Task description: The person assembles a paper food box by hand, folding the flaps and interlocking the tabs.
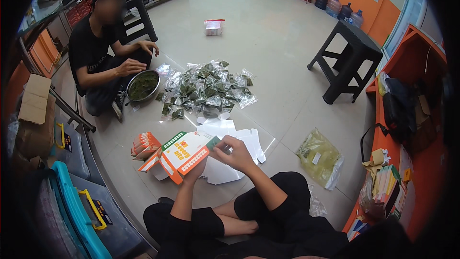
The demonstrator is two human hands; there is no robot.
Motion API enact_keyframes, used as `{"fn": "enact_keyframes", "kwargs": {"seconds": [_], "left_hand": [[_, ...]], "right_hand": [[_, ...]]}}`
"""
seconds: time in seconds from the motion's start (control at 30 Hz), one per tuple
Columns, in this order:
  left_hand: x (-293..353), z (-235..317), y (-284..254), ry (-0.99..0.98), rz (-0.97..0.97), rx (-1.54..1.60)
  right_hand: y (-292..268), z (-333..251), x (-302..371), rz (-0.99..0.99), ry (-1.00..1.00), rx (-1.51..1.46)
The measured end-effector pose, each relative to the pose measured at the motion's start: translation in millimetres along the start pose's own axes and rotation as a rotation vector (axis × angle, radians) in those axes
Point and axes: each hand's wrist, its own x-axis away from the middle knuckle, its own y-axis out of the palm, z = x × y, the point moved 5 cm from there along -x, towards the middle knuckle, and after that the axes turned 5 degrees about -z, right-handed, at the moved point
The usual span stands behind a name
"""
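In front of my crossed legs is a partly folded carton, white with orange and green edges and a printed top panel. My left hand holds it from below at its near right side, with the fingers mostly hidden by the card. At its right end, the fingers of my right hand are closed on the green flap. White unfolded card sheets lie on the floor under and beyond my hands. Left of the carton stand several orange folded cartons, close together.
Past the sheets lies a heap of clear packets with green contents. A seated co-worker reaches over a metal bowl. A yellow-green plastic bag, a black stool and an orange shelf are on the right; lidded bins stand left.
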Motion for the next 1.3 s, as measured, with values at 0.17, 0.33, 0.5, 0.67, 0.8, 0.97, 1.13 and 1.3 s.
{"fn": "enact_keyframes", "kwargs": {"seconds": [0.17,0.33,0.5,0.67,0.8,0.97,1.13,1.3], "left_hand": [[3.7,-8.6,4.9,-0.124,-0.021,-0.007],[0.8,3.4,8.9,-0.131,-0.123,-0.09],[16.6,-28.7,27.9,-0.026,-0.069,0.106],[20.6,-48.9,45.3,-0.274,-0.12,0.172],[10.4,-33.3,48.6,-0.321,-0.415,0.534],[-2.0,6.2,25.5,-0.056,-0.248,0.14],[-4.2,-7.3,-3.8,-0.197,0.221,-0.195],[8.3,-67.7,6.3,-0.901,-0.173,1.014]], "right_hand": [[7.5,-1.9,2.1,0.094,-0.069,0.149],[0.1,-3.6,3.2,0.075,-0.078,0.148],[7.3,-4.3,1.1,-0.029,-0.074,0.055],[6.0,0.5,-0.3,-0.133,-0.025,0.016],[14.8,27.4,-2.2,-0.113,-0.066,0.001],[6.2,53.8,-5.4,0.066,0.142,-0.007],[-5.4,67.5,-9.2,0.086,0.276,-0.173],[-3.4,57.3,-13.3,-0.022,0.254,-0.489]]}}
